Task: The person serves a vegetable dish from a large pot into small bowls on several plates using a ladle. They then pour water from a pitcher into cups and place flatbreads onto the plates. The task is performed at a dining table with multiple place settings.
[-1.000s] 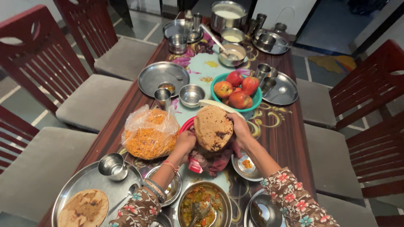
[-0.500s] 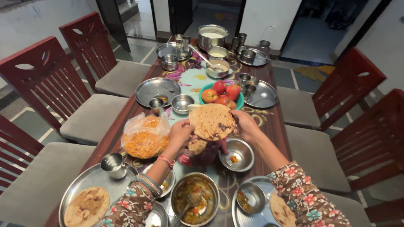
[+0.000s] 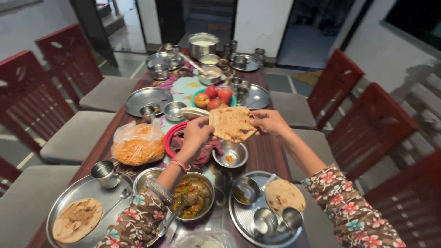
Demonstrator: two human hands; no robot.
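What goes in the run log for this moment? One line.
left hand: holds flatbread | right hand: holds flatbread | below: red container

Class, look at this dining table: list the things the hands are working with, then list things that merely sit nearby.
In hand:
- flatbread, held by the left hand and the right hand
- red container with dark cloth, directly below

Lying about:
- bag of orange snack mix
- bowl of apples
- bowl of vegetable curry
- steel plate with another flatbread
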